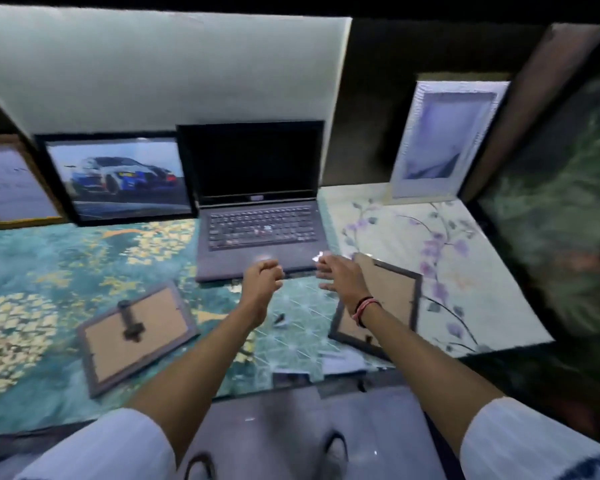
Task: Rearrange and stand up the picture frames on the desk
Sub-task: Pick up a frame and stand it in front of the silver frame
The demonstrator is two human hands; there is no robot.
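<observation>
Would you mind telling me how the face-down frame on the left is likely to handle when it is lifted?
The face-down frame will probably lift as one stiff, flat piece, given its rigid border and board backing. Its easel stand looks hinged, so it may swing loose. If there is glass underneath, it could be fragile; that side is hidden.

five picture frames (137, 336), perhaps six, one laptop (258, 216)

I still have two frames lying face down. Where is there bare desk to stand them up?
Free: the floral cloth between the laptop and the white frame, and the teal cloth ahead of the car picture. Crowded: the near edge, where both hands and the face-down frames sit.
</observation>
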